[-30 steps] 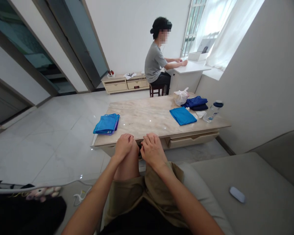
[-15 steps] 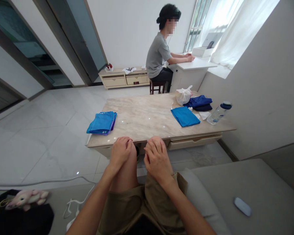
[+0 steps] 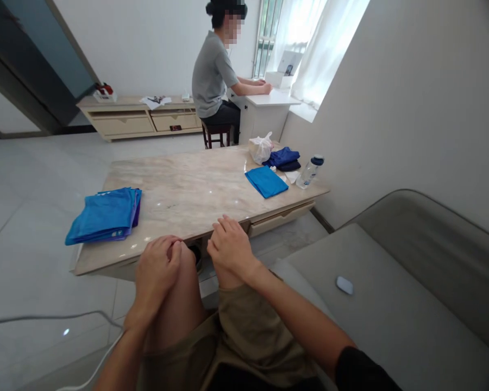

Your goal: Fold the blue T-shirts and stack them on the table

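My left hand [image 3: 157, 269] lies over my left knee, fingers laid out along it and holding nothing. My right hand [image 3: 230, 244] is at my right knee, its fingers stretched toward the table edge, also with nothing in it. Just past my knees is a low marble-topped table [image 3: 183, 184]. A stack of folded blue and purple cloth bags [image 3: 106, 214] sits at its left end, nearest my left hand. Farther right lies a single folded blue cloth [image 3: 267, 181].
Beyond that cloth are a white plastic bag [image 3: 261, 149], dark blue fabric [image 3: 284, 157] and a clear water bottle [image 3: 310, 172]. A small pale case [image 3: 344, 285] rests on the grey sofa [image 3: 378, 309]. Another person [image 3: 215, 70] sits at a white desk [image 3: 271, 99] by the window.
My view has swung to the right, so the room appears shifted left. My right hand has moved forward over the front of its knee; my left hand stays on its knee.
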Demonstrator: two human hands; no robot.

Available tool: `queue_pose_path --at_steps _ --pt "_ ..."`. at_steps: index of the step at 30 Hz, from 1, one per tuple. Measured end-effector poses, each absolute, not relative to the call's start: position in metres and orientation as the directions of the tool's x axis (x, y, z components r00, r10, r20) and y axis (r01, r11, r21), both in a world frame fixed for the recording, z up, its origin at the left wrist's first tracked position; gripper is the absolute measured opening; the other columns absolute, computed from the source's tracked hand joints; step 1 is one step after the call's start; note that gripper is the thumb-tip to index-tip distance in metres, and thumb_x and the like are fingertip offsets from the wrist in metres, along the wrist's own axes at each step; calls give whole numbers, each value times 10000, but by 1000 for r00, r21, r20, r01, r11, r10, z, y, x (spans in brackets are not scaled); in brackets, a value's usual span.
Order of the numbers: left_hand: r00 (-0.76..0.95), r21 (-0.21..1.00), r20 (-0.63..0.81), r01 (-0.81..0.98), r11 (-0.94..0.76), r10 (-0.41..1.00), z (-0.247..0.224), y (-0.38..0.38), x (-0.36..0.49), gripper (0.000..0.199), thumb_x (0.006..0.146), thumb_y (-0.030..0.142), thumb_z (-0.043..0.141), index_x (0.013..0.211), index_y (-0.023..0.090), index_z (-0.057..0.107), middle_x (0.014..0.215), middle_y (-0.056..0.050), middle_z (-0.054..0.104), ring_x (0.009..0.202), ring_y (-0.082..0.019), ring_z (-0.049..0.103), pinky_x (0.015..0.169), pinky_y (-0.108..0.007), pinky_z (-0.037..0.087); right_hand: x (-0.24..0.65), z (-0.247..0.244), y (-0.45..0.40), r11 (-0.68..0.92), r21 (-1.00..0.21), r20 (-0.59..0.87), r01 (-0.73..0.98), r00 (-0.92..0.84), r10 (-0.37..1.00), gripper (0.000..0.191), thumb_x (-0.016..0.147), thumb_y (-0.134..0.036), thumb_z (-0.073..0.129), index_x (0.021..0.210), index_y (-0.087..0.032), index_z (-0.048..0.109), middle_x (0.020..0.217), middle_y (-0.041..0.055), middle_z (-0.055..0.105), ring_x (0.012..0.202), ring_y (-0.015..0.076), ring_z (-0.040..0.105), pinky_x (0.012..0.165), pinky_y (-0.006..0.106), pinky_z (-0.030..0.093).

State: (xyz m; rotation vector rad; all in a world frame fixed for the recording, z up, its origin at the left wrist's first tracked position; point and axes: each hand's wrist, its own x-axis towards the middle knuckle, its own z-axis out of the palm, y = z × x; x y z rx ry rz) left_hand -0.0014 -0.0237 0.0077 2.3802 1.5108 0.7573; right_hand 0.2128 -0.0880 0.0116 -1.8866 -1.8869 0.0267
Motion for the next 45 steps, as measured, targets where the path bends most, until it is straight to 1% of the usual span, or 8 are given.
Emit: queue_pose_path --at_steps 2,5,9,13,27,33,37,45 --pt "330 447 296 781 -435 896 9 -24 -3 419 1027 440 403 1057 219 757 1200 -137 810 1195 -336 703 1136 -481 523 224 15 -69 -29 -379 185 925 107 977 295 1045 -354 641 1204 -162 798 1325 169 769 1326 301 679 1150 404 527" --pt "314 450 286 790 -417 905 10 -24 -5 433 1031 444 393 1058 217 760 1204 -138 808 1199 -342 700 1125 -490 527 239 18 -48 -53 -466 56 883 90 994 239 1035 -314 645 1036 -205 857 1139 112 838 1092 267 770 983 342 574" --pt "304 452 288 793 -409 908 8 -25 -7 452 1036 448 384 1077 218 771 1228 -133 802 1211 -345 692 1105 -492 532 247 14 -46 16 -608 106 794 61 993 219 1014 -220 655 1008 -251 872 1149 28 853 1118 215 769 1000 289 547" --pt "310 449 295 790 -418 904 7 -24 -8 451 1036 446 385 1080 215 769 1232 -128 802 1211 -337 687 1124 -481 521 242 9 -60 74 -666 207 743 88 974 228 1031 -153 627 1036 -219 845 1167 31 830 1149 182 740 1076 276 515" --pt "298 448 294 796 -406 908 8 -23 -11 448 1035 444 376 1079 222 763 1238 -124 803 1207 -344 693 1115 -491 532 226 10 -71 61 -468 265 882 74 961 196 1088 -223 593 1127 -209 784 1225 62 776 1194 222 660 1120 326 488" --pt "420 291 344 803 -520 840 6 -45 -12 478 1042 434 394 1265 169 723 1402 -204 727 1397 -406 592 1241 -585 427 198 14 -103 49 -197 322 979 17 947 325 1064 -368 642 1329 -192 707 1519 179 637 1479 395 478 1221 576 432" --pt "387 227 360 846 -482 849 7 -69 -7 458 1059 405 432 1390 199 674 1522 -192 660 1533 -419 487 1272 -613 382 184 10 -118 37 -190 313 981 25 949 456 1038 -314 657 1463 -148 645 1662 224 528 1584 471 371 1270 678 358" --pt "432 234 269 837 -494 861 11 -49 -6 397 1067 353 487 1333 197 737 1473 -160 717 1468 -384 568 1278 -569 412 195 7 -103 123 -185 300 975 -63 952 502 1036 -331 648 1496 -131 666 1647 226 558 1560 467 432 1278 658 370"
